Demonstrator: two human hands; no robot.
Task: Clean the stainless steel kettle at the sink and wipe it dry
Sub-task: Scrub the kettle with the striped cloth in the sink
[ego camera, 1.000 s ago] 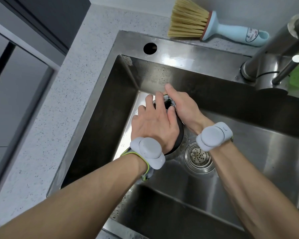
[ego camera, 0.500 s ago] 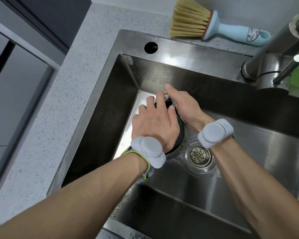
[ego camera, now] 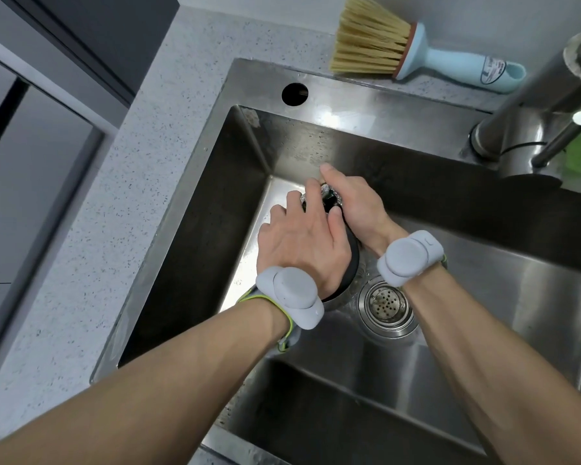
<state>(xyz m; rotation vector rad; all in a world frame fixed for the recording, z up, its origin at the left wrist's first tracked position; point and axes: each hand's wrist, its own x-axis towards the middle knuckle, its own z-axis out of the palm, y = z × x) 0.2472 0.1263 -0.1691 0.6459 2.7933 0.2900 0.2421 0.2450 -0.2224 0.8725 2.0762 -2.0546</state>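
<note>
The kettle sat on the sink floor, left of the drain strainer, and was mostly hidden under both hands. The left hand lay over its near-left side, fingers spread and only gently bent, pressing down to steady it. The right hand reached in from the right, its grip pinching a metallic scouring pad against the far end of the kettle.

Judged step: scrubbing. Rinsing and wiping dry were not yet done. No running water was visible from the faucet.

The next move probably called for turning the kettle under the left hand so the pad could reach uncleaned areas, followed by a rinse. A drying cloth could not be identified.

A bristle brush lay on the speckled surface beyond the far rim, well apart from the hands.
</note>
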